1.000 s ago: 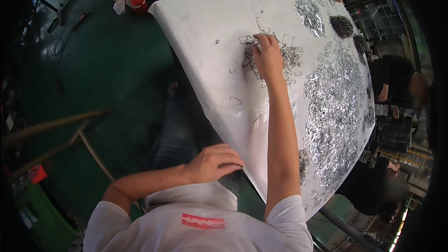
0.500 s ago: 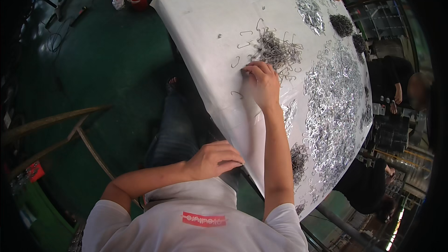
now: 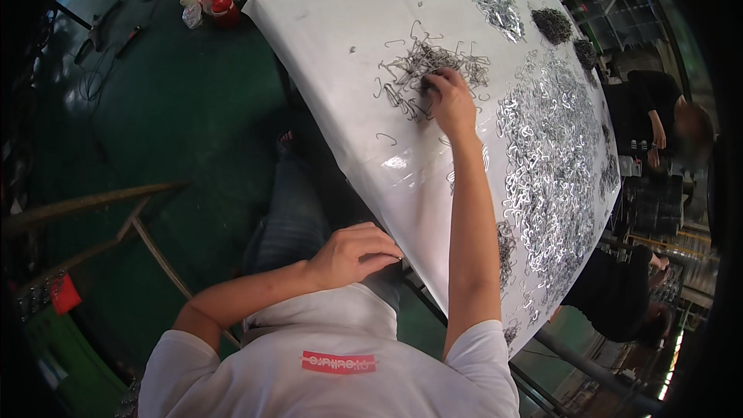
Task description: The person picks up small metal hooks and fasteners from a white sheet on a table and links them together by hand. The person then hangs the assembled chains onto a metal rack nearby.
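- The right hand (image 3: 451, 101), fingers curled, presses on a loose pile of dark bent wire hooks (image 3: 422, 70) at upper centre of the white sheet-covered table (image 3: 333, 39).
- The left hand (image 3: 356, 254), loosely closed and holding nothing, rests at the table's lower left edge.
- Bare white surface lies left of the pile; a broad spread of shiny silver hooks (image 3: 549, 162) fills the right side.

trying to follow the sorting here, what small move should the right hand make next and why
Probably close the fingers on a few hooks and draw them back toward the table's near edge. The right hand rests on the dark pile of wire hooks on the white table, while a few loose hooks lie nearer. The left hand waits at the table's edge.
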`<state>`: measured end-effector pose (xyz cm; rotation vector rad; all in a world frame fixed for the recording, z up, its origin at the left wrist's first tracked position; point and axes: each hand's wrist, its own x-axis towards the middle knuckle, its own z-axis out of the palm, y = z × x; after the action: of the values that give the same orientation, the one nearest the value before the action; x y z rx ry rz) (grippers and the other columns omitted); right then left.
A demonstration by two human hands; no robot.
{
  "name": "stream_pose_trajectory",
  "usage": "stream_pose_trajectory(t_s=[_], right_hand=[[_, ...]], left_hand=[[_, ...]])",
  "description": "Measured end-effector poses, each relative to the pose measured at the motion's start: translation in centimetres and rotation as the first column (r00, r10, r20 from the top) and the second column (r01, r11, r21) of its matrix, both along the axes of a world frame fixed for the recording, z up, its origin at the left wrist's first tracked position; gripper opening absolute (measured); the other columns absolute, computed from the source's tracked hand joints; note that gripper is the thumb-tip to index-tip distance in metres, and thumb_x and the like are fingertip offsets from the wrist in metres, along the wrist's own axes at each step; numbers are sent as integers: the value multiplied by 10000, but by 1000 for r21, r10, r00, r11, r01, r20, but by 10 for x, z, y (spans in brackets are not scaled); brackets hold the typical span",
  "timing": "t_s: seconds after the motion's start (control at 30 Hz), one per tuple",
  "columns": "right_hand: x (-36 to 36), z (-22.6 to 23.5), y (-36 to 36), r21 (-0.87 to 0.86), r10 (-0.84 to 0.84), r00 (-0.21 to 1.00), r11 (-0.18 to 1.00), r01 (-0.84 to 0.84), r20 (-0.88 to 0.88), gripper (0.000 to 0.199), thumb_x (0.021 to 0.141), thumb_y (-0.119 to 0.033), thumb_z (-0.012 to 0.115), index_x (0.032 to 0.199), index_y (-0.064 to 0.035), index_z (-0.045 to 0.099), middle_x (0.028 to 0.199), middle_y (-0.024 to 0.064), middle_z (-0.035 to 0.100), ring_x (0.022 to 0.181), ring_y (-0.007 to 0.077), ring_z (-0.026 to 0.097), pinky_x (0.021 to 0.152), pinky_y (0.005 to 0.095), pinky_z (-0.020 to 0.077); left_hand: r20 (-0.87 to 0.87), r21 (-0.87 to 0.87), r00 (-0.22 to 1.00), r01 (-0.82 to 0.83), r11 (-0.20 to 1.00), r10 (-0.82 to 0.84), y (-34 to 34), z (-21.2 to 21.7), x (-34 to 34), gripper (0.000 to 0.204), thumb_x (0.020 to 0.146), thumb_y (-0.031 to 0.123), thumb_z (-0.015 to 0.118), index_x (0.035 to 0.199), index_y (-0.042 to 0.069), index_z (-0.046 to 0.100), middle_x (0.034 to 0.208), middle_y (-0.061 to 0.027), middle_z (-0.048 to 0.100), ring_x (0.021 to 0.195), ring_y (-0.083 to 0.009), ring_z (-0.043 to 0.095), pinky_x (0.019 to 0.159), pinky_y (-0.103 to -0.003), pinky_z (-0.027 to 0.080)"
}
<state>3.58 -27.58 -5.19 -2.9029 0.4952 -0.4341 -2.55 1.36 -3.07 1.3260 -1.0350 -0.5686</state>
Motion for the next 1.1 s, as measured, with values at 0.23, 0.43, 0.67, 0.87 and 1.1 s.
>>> stream_pose_trajectory(t_s=[0.23, 0.43, 0.67, 0.87, 1.1], right_hand=[[-10, -8, 16, 209, 28, 988, 976, -60, 149, 300, 824, -178, 611, 1121, -139, 619, 1242, 79, 535, 1161, 295, 489, 936, 416, 430], [-47, -16, 64, 73, 95, 982, 994, -84, -162, 515, 871, -446, 520, 1313, -183, 485, 1438, 79, 351, 1363, 289, 248, 1091, 560, 139], [-52, 3, 23, 349, -110, 980, 936, 45, 167, 187, 820, -105, 610, 1005, -109, 641, 1001, 62, 604, 874, 280, 606, 774, 372, 475], [-26, 5, -12, 183, 144, 965, 978, -104, -219, 144, 794, -136, 650, 907, -51, 626, 908, 71, 592, 770, 250, 603, 701, 348, 479], [-46, 6, 6, 338, 55, 996, 941, -26, -76, 113, 843, -153, 613, 877, -47, 595, 842, 59, 601, 734, 198, 604, 646, 329, 473]], left_hand=[[11, 2, 1000, -12, 1000, 12, 2, 2, -2, 175, 701, -31, 725, 856, 41, 685, 840, -58, 678, 740, -188, 612, 646, -285, 496], [26, 8, 1000, -6, 1000, 6, 5, -1, -3, 183, 694, -33, 729, 855, 41, 684, 830, -57, 675, 737, -190, 611, 644, -290, 493], [0, 3, 1000, 0, 1000, 0, 4, 1, -9, 180, 703, -18, 722, 866, 43, 677, 828, -60, 664, 749, -206, 612, 658, -301, 497], [37, 11, 999, -6, 1000, 5, 5, 6, -12, 195, 689, -35, 734, 858, 43, 681, 832, -64, 665, 762, -201, 615, 667, -295, 498], [87, -24, 993, -72, 997, 74, 4, 11, -18, 205, 680, -39, 735, 856, 49, 679, 843, -59, 663, 790, -215, 602, 684, -307, 493]])
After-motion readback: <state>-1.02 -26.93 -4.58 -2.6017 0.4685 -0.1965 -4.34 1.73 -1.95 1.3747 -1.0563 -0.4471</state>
